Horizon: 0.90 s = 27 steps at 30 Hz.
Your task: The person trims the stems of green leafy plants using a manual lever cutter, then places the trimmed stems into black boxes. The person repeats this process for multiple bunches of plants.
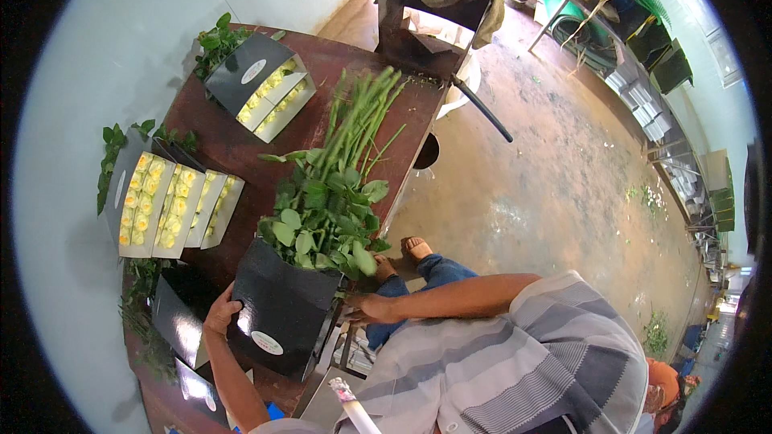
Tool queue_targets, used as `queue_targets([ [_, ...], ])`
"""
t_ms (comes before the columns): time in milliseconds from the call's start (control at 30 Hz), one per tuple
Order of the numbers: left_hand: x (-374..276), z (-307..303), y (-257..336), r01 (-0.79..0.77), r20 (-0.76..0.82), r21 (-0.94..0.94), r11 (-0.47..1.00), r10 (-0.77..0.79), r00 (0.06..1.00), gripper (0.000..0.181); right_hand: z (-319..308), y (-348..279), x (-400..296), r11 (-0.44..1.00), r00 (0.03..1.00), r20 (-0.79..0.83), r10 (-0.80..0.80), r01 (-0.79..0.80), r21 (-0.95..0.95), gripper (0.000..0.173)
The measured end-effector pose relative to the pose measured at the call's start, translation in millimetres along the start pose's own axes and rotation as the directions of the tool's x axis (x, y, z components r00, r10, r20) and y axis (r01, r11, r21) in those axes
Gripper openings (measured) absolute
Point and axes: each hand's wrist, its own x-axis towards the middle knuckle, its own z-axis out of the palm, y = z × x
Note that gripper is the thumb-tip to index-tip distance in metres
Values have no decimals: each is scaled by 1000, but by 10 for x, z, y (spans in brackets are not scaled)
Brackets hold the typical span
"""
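Observation:
A black glossy flower wrapper [283,307] with an oval label lies in front of me at the table's near end. Leafy green stems [332,205] stick out of its far end, pointing away from me; the blooms inside are hidden. My left hand [222,311] grips the wrapper's left edge, thumb on the front face and fingers out of sight behind. At the wrapper's right edge is my right hand [371,309], its fingers partly hidden, so I cannot tell whether it grips anything.
Boxed bunches of pale yellow roses [172,205] line the left of the dark red table [205,126], with another boxed bunch [265,87] farther back. More black wrappers [178,307] lie left of me. A cloth-draped frame [434,18] stands beyond. A lit cigarette [356,410] juts up at the bottom.

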Motion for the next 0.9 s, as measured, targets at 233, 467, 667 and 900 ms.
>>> queue_targets([
  [233, -272, -10, 667, 86, -99, 403, 911, -50, 994, 83, -395, -1040, -712, 860, 995, -39, -88, 56, -507, 41],
  [467, 604, 1638, 2279, -389, 115, 782, 487, 501, 858, 101, -1719, -1928, -494, 693, 486, -508, -711, 363, -623, 48],
  [667, 2616, 2433, 2462, -134, -19, 844, 520, 279, 960, 136, -1497, -2844, -151, 709, 670, -396, -628, 282, -646, 46],
  [900, 3025, 2491, 2434, 183, -271, 691, 699, 16, 962, 133, -1511, -3279, -182, 948, 785, -541, -301, 184, -260, 30],
])
